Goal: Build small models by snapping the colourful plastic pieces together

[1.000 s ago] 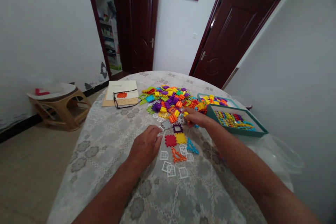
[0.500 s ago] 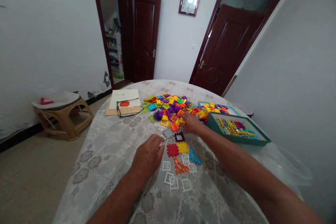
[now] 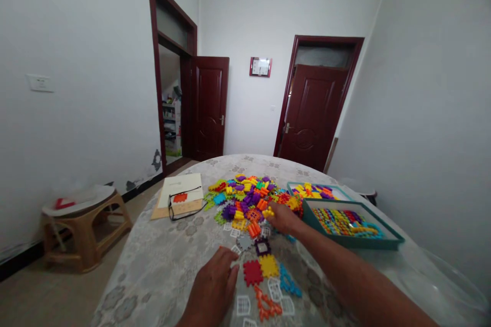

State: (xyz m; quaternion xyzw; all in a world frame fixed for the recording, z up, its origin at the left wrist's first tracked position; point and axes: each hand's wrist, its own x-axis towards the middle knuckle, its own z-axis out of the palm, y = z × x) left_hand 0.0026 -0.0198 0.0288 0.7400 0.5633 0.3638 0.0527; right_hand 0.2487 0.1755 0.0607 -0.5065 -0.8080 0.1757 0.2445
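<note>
My right hand reaches to the near right edge of a heap of coloured plastic building pieces. Its fingertips are closed on a small yellow block. My left hand rests on the table, fingers loosely bent and thumb apart, beside a white window piece. A grey toothed square and a purple frame lie ahead of it. To its right are a red square, a yellow square, an orange triangle and a blue triangle.
A green box of beaded pieces stands at right, with a shallower tray of blocks behind it. Black-framed glasses lie on a notebook at left. A stool stands beside the table.
The head view has tilted up, so the table sits lower in the picture. My right hand stays at the heap's edge with the yellow block; my left hand has hardly moved on the table.
</note>
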